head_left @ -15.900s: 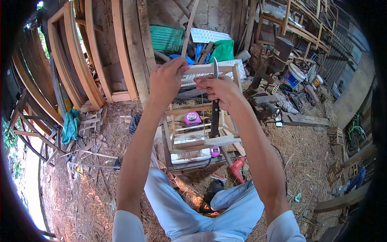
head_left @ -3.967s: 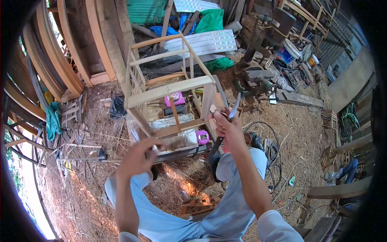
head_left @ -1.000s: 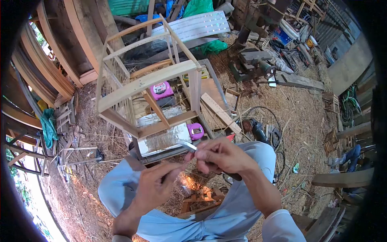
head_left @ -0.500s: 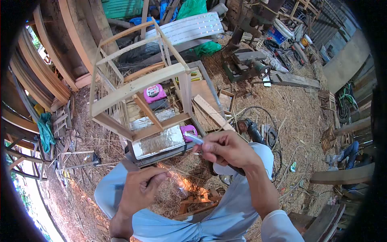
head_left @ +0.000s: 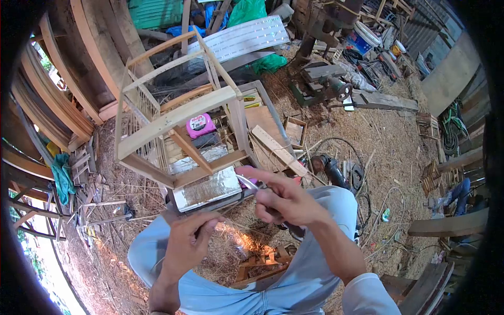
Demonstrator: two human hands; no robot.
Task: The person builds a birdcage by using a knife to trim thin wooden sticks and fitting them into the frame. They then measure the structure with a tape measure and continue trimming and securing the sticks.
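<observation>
My right hand [head_left: 283, 199] is closed around a small knife [head_left: 247, 183], its pale, shiny blade pointing up and left and its handle hidden in my fingers. The index finger stretches out above the blade. Lower left, my left hand [head_left: 191, 239] pinches thumb and forefinger together; what lies between them is too small to make out. Just beyond both hands stands a wooden frame [head_left: 178, 119] with thin slats, resting on a low workbench. A whitish block [head_left: 207, 189] lies at the bench's near edge. Partly behind the knife is a pink tape measure [head_left: 250, 182].
Another pink tape measure [head_left: 201, 125] lies inside the frame. A loose board [head_left: 278, 149], a small wooden box [head_left: 295, 131] and a power tool [head_left: 331, 170] with a cable are to the right. A vise-like machine [head_left: 320, 86] stands farther back. Wood shavings cover the ground.
My right hand has shifted slightly left and down, its index finger now extended and the knife turned. My left hand has moved a little up and right, still pinched.
</observation>
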